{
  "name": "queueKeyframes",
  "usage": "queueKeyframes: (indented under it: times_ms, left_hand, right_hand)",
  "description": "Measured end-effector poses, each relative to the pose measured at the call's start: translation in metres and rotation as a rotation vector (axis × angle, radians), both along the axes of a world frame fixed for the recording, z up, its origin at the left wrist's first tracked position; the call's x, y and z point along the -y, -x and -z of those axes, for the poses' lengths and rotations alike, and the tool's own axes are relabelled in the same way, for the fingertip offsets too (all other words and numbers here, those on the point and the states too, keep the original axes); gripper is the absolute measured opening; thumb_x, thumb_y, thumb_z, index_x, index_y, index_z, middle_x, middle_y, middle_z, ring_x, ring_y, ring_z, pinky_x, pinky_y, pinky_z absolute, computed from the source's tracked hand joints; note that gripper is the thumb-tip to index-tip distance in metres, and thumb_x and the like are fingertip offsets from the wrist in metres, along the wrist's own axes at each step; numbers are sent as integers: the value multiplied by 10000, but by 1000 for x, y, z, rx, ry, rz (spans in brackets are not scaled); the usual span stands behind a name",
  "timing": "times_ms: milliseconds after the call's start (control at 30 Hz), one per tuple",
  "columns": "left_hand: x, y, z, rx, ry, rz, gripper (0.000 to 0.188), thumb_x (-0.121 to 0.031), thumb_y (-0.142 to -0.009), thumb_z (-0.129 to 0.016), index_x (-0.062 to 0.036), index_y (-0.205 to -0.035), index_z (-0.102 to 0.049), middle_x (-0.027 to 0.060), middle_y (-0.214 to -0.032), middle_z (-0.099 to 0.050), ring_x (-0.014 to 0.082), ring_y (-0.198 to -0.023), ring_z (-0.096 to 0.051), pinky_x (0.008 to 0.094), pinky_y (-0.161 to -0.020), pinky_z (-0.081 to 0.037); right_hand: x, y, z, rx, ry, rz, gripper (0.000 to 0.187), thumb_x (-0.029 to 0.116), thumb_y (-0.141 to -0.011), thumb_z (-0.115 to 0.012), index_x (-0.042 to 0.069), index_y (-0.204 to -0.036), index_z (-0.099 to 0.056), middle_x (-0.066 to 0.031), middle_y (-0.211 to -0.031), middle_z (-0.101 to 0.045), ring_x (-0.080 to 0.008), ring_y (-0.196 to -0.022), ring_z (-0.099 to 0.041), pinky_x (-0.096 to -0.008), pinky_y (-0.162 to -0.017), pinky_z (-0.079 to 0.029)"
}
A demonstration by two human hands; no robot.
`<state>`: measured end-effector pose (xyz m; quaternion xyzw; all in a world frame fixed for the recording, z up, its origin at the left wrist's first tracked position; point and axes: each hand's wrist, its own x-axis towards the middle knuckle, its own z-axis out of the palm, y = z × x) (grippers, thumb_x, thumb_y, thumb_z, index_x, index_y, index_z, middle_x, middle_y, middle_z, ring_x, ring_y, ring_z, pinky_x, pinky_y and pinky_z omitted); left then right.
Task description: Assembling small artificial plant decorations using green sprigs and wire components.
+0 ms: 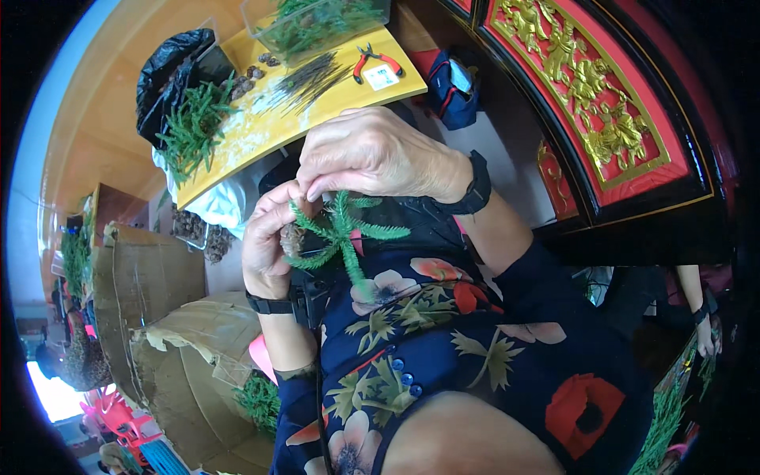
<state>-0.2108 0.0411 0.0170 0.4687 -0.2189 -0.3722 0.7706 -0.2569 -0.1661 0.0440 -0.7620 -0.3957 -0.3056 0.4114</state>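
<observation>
In front of my chest, my left hand is closed around a green artificial pine sprig, whose several needled arms spread out to the right and downward. A brown pine cone sits against the palm side of that hand. My right hand reaches over from the right, its thumb and fingers pinched together at the left fingertips. Whatever lies in this pinch is hidden by the fingers. The sprig hangs just below the right hand.
Ahead, a yellow table bears dark wires, red-handled pliers, green sprigs, small cones and a clear bin. A black bag stands at its left. Cardboard boxes are at my left; a carved panel rises right.
</observation>
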Motion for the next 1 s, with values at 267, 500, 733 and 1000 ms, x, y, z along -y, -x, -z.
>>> queueKeyframes:
  times_ms: [267, 500, 733, 1000]
  left_hand:
    - [16, 8, -7, 487, -297, -325, 76, -70, -804, -619, -6, -844, -621, -5, -724, -515, 77, -649, -481, 218, -567, -379]
    - [15, 9, 0, 685, -516, -673, 66, -50, -814, -645, 13, -834, -645, -15, -743, -521, 57, -598, -487, 187, -516, -375]
    - [16, -6, 10, 360, -231, -720, 101, -73, -817, -661, 2, -886, -660, -2, -770, -590, 73, -645, -536, 197, -580, -419]
    - [5, -13, 24, 239, -191, -731, 120, -73, -812, -671, -14, -916, -664, 24, -866, -649, 73, -761, -563, 197, -727, -421]
  right_hand:
    - [-4, 4, 7, -258, 99, 329, 147, 154, -806, -629, 19, -753, -607, -121, -758, -600, -293, -703, -583, -335, -630, -458]
    - [8, -45, 43, -587, -145, 579, 286, 271, -838, -608, -14, -846, -634, -130, -696, -620, -273, -620, -608, -338, -636, -484]
    - [83, -131, 81, -762, 424, 1261, 634, 571, -724, -619, 26, -1048, -644, -233, -1214, -519, -404, -1166, -442, -519, -898, -395]
    - [82, -158, 80, -945, 524, 1373, 608, 468, -773, -599, -3, -1157, -566, -212, -1254, -494, -384, -1168, -466, -498, -908, -411]
